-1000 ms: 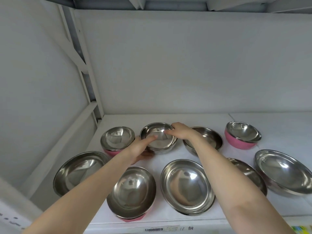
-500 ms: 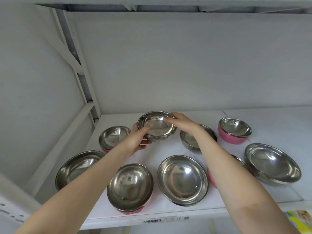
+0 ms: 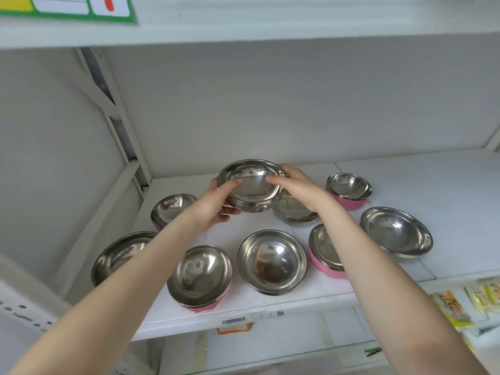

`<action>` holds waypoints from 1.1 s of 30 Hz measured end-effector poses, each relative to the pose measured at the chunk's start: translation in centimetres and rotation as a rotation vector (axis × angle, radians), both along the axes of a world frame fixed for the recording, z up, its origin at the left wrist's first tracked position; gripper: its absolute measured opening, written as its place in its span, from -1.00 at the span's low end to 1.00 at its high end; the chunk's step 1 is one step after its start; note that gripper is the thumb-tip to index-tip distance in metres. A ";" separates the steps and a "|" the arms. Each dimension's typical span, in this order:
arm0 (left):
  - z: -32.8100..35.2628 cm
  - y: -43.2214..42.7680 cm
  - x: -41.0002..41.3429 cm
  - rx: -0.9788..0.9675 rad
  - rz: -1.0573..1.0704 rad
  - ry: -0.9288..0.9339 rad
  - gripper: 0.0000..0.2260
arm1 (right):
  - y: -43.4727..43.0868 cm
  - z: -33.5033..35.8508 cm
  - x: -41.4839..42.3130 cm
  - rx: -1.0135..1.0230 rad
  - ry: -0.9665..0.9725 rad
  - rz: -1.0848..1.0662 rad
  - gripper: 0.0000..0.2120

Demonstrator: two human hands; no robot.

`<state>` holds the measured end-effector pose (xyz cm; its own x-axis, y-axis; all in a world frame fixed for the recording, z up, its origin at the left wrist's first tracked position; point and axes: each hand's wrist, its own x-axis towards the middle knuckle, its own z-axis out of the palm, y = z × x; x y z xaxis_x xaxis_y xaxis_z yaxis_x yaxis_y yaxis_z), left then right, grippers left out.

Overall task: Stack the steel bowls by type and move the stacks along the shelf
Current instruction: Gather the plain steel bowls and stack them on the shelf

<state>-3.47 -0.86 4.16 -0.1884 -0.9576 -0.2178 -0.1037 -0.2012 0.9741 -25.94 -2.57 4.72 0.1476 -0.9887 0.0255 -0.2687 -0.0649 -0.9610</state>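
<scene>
A plain steel bowl (image 3: 251, 182) is held above the white shelf (image 3: 446, 185), tilted toward me. My left hand (image 3: 216, 204) grips its left rim, thumb inside. My right hand (image 3: 295, 185) grips its right rim. Below it to the right sits another plain steel bowl (image 3: 292, 212), partly hidden by my right wrist. Pink-sided bowls stand at back left (image 3: 170, 209), back right (image 3: 349, 190), front left (image 3: 200, 274) and front right (image 3: 324, 250). Plain steel bowls rest at front centre (image 3: 272, 262), far left (image 3: 121, 253) and right (image 3: 396, 232).
The shelf's back wall and a slanted left upright (image 3: 113, 115) close in the space. The shelf above (image 3: 270, 25) hangs low overhead. A barcode label (image 3: 234, 320) marks the front edge. Packets (image 3: 460, 307) lie on the lower shelf at right.
Both hands have lifted the plain steel bowl off the shelf and raised it, shifting it slightly right over the neighbouring bowl. The camera view has tilted upward.
</scene>
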 end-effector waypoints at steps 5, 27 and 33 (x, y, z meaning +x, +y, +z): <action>0.6 2.3 -3.9 -0.020 -0.004 -0.029 -0.48 | 2.3 0.3 -3.7 -0.017 0.017 -0.032 -0.65; 0.9 10.6 -23.7 -0.027 -0.080 -0.075 -0.72 | 12.2 -0.3 -22.5 0.004 -0.039 -0.217 -0.69; 0.7 11.0 -28.9 -0.056 -0.002 -0.092 -0.71 | 11.9 -0.6 -27.4 -0.012 -0.014 -0.209 -0.82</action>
<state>-32.39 10.17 4.87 -0.1717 -0.9685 -0.1802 -0.1932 -0.1463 0.9702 -53.30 9.31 4.09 -0.0614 -0.9974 0.0384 -0.2645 -0.0208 -0.9642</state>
